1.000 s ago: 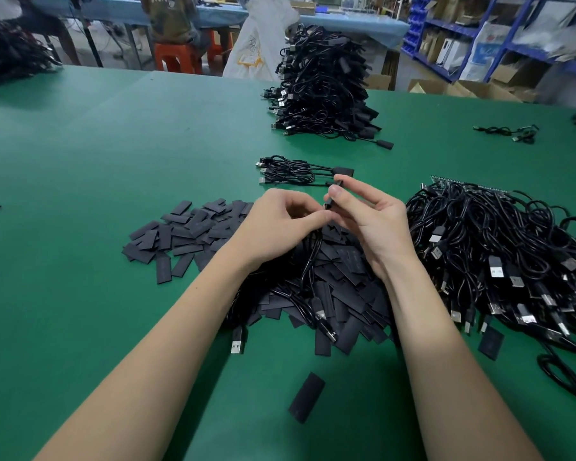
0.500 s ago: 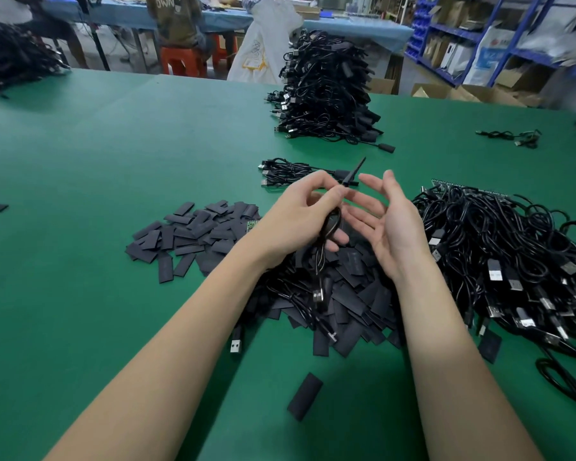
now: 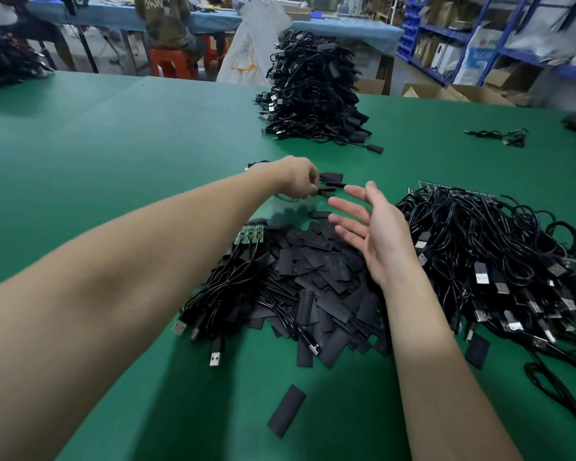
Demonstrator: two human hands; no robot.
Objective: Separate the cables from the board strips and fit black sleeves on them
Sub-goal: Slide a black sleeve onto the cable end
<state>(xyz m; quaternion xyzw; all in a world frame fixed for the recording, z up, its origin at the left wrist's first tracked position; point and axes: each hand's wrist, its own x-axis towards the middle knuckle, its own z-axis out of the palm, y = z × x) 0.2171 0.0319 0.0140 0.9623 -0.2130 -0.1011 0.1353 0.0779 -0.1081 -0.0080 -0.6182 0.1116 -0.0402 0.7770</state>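
Head view: left hand (image 3: 298, 177) stretched forward over the green bench (image 3: 120, 154), fingers (image 3: 308, 191) curled and pinching a sleeved cable (image 3: 330, 185) just above a small batch lying past the sleeve heap. Right hand (image 3: 376, 234) hovering palm-up over the black sleeves (image 3: 313, 281), fingers spread, holding nothing. Judged as the set-down of one finished piece. Next: let go onto the batch, then reach back for the board strip (image 3: 250, 235) with its cables (image 3: 226, 291) at the heap's left edge, snap one free, pick a sleeve.

Hard to make out: the batch beneath the left hand, mostly covered by wrist and blur. Whether the sleeve sits fully over the cable's end, not clear. Tangled cable pile (image 3: 499, 261) on the right cut off at the frame edge. Tall stack (image 3: 313, 91) farther back, sleeved or not, too small to tell.
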